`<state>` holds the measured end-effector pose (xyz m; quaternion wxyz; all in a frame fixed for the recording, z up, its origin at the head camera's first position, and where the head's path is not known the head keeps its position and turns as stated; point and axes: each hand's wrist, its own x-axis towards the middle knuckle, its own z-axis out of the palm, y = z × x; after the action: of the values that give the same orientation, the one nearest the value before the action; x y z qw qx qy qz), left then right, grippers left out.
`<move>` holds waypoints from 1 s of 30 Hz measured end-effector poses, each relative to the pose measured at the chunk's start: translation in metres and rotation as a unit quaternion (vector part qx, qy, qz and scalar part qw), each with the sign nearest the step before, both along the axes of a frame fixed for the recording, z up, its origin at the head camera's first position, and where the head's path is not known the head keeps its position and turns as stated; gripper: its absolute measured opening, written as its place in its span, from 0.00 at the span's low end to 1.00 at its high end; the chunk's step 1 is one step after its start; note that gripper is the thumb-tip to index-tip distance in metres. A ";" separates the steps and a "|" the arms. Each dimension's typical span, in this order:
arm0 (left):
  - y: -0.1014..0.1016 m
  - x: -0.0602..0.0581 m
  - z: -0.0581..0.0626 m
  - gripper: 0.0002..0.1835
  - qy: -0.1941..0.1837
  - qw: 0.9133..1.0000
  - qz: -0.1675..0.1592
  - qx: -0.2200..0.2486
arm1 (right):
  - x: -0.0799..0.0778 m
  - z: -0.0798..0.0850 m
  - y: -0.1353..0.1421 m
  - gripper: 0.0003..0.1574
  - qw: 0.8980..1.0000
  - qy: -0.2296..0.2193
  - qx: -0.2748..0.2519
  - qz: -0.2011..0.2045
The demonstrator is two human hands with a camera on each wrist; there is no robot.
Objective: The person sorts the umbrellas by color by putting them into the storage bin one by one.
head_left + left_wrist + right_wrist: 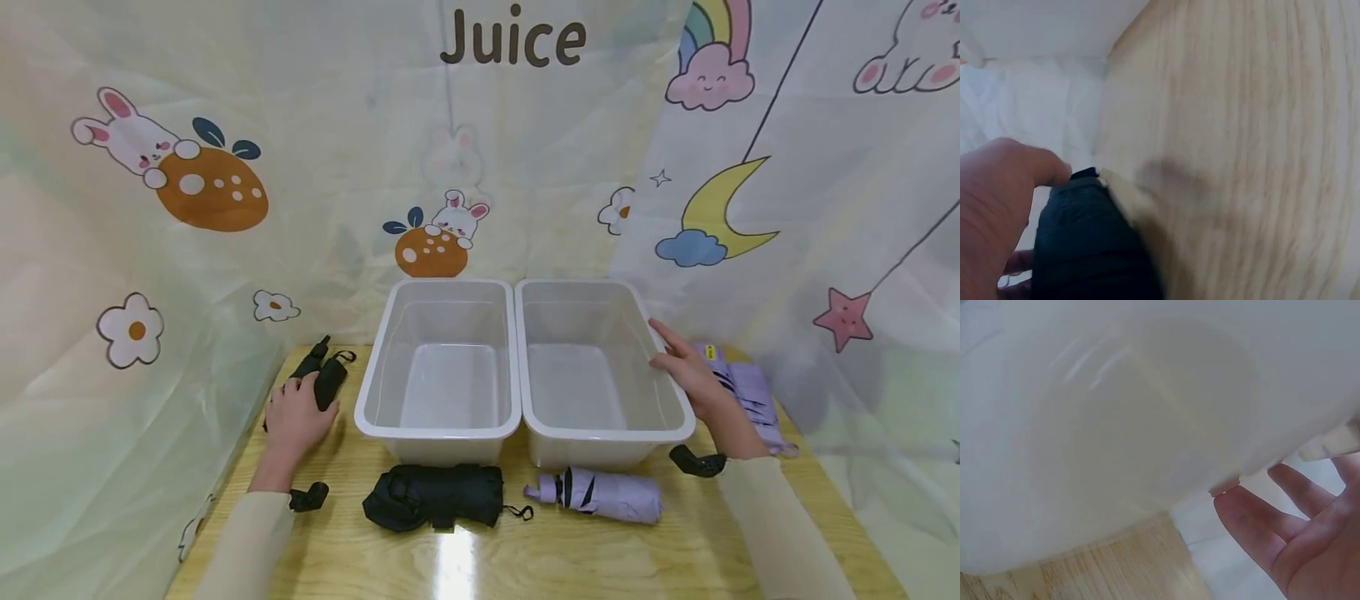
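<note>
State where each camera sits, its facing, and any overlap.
Head: on the head, facing forward and down at two white bins; left hand, right hand, sleeves visible.
Left wrist: on that wrist, facing a dark umbrella; left hand shows.
Right wrist: on that wrist, facing the right bin; right hand shows.
Shared: head, right wrist show right bin.

Bins [437,433] abreast, umbrellas [450,492] before and beside

Both sleeves [251,542] are cream, the wrist cameras [697,462] black.
</note>
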<state>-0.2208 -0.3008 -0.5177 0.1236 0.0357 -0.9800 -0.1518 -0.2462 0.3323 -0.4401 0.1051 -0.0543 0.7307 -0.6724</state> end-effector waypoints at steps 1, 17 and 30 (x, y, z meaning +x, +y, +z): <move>0.001 -0.001 -0.002 0.38 -0.003 1.000 0.004 -0.001 | 0.000 0.000 0.000 0.47 1.000 0.001 0.000 0.000; 0.011 -0.020 -0.023 0.51 -0.109 0.992 0.032 0.045 | 0.000 0.008 -0.002 0.47 1.000 -0.010 -0.023 -0.004; 0.000 -0.017 -0.023 0.46 -0.133 0.978 -0.017 0.158 | -0.001 -0.001 0.000 0.46 1.000 -0.011 -0.023 -0.009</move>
<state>-0.2379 -0.3009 -0.5406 -0.0173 0.0582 -0.9517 -0.3009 -0.2471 0.3324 -0.4413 0.1062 -0.0428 0.7146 -0.6902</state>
